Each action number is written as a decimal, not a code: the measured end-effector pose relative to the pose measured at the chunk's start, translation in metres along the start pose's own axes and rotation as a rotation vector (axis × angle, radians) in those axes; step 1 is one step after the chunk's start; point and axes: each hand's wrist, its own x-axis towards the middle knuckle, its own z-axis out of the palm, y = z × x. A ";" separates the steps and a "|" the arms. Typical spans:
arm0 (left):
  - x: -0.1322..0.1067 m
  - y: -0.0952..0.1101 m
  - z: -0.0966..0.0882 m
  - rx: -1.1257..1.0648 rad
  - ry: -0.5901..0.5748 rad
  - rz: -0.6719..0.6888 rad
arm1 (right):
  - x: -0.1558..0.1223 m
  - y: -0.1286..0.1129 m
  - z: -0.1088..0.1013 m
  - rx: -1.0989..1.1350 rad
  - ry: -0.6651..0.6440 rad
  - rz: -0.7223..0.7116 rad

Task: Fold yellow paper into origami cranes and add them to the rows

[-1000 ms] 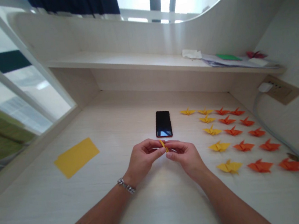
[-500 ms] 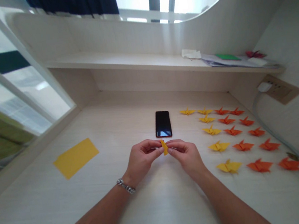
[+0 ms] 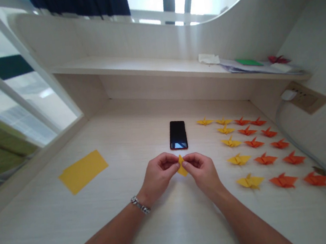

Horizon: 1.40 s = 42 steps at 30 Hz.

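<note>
A small piece of folded yellow paper (image 3: 182,169) is pinched between my two hands, its narrow tip pointing away from me. My left hand (image 3: 160,173) grips its left side with thumb and fingers; a chain bracelet circles that wrist. On the other side my right hand (image 3: 202,169) pinches the paper the same way, thumb on top. Part of the paper is hidden by the fingertips. Just beyond the hands lies a black phone (image 3: 177,135), face up.
Yellow paper cranes (image 3: 239,159) and orange paper cranes (image 3: 265,159) stand in rows at the right. Flat yellow paper (image 3: 83,172) lies at the left. Behind runs a shelf (image 3: 143,65) with papers (image 3: 252,65). A cable (image 3: 292,132) hangs from the wall socket (image 3: 309,97).
The folded paper has turned so that its diamond-like face shows more, and its lower point now hangs below the thumbs. Both hands still hold it, nearly in the same place.
</note>
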 end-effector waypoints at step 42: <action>-0.002 -0.010 0.001 0.025 0.021 0.021 | 0.000 0.009 0.003 0.068 0.059 -0.005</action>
